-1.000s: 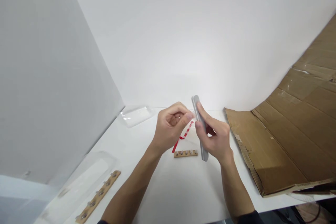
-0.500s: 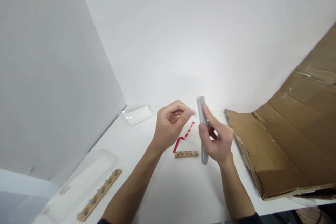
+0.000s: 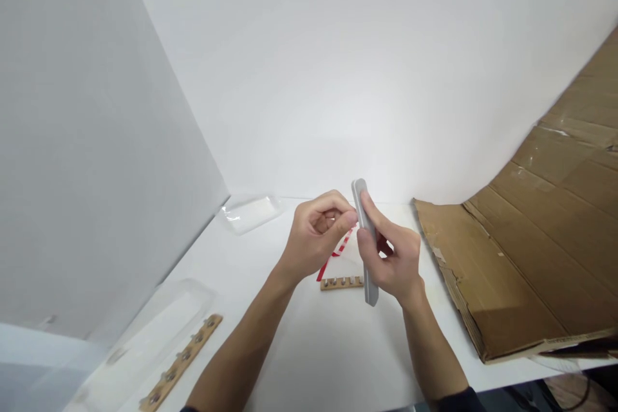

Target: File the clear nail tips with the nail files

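Note:
My right hand (image 3: 393, 257) grips a long grey strip (image 3: 360, 199), held nearly upright above the white table, fingers wrapped round its middle. My left hand (image 3: 316, 235) is curled, thumb and forefinger pinched together against the strip's left edge near its top; what they pinch is too small to make out. Just behind and below the hands lies a red-and-white tape strip (image 3: 338, 252). A short wooden hook rail with metal pegs (image 3: 342, 282) rests on the table under the hands.
A longer wooden hook rail (image 3: 181, 364) lies at the near left beside a clear plastic tray (image 3: 145, 335). Another clear plastic tray (image 3: 251, 212) sits at the back left. A flattened cardboard sheet (image 3: 521, 257) covers the right side. White walls enclose the table (image 3: 328, 347).
My hands had drawn slightly apart half a second ago; now the left thumb and forefinger are back against the grey strip, which has shifted a little to the left.

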Action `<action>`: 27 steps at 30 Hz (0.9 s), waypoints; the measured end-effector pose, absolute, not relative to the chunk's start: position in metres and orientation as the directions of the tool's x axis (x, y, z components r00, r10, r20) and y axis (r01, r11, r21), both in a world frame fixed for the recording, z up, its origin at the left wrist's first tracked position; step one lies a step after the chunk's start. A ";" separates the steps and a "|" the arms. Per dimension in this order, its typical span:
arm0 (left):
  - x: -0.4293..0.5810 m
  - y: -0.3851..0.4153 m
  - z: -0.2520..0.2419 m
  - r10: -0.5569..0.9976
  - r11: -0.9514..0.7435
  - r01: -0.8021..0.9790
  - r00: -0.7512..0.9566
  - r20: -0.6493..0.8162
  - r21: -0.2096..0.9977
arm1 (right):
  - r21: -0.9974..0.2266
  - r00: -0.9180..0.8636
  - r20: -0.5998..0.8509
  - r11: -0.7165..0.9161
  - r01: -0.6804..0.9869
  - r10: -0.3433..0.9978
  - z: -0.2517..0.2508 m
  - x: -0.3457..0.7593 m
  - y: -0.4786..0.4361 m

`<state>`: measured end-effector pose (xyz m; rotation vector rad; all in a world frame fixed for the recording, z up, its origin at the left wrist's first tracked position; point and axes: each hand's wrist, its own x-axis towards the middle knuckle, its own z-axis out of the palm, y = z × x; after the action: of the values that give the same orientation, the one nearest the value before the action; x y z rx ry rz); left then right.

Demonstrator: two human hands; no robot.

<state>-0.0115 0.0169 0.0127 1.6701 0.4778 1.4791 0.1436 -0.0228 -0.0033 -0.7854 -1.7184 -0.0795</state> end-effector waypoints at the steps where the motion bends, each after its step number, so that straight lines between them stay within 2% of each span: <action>1: -0.011 0.017 0.012 0.740 -0.572 -0.242 0.259 0.621 0.783 | -0.352 -0.075 0.886 0.771 0.531 0.457 -0.003 0.144 -0.023; 3: -0.010 0.016 0.012 0.731 -0.574 -0.250 0.273 0.625 0.780 | -0.360 -0.060 0.890 0.776 0.517 0.453 -0.003 0.145 -0.024; 9: -0.013 0.017 0.014 0.718 -0.656 -0.226 0.107 0.687 0.720 | -0.369 -0.124 0.866 0.787 0.495 0.484 -0.002 0.148 -0.023; 14: -0.013 0.016 0.014 0.694 -0.638 -0.207 0.263 0.671 0.741 | -0.369 -0.077 0.883 0.785 0.498 0.464 0.000 0.148 -0.024; 19: -0.010 0.015 0.014 0.697 -0.656 -0.242 0.169 0.697 0.715 | -0.368 -0.096 0.883 0.803 0.469 0.460 -0.001 0.148 -0.024; 24: -0.009 0.015 0.011 0.672 -0.616 -0.266 0.312 0.671 0.741 | -0.370 -0.061 0.892 0.802 0.470 0.448 -0.001 0.149 -0.024; 27: -0.011 0.016 0.011 0.678 -0.640 -0.283 0.231 0.698 0.714 | -0.375 -0.079 0.883 0.798 0.471 0.462 -0.001 0.149 -0.024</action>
<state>-0.0106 0.0163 0.0106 1.7104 0.3691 1.5260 0.1488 -0.0237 -0.0011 -0.7365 -1.7033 -0.0088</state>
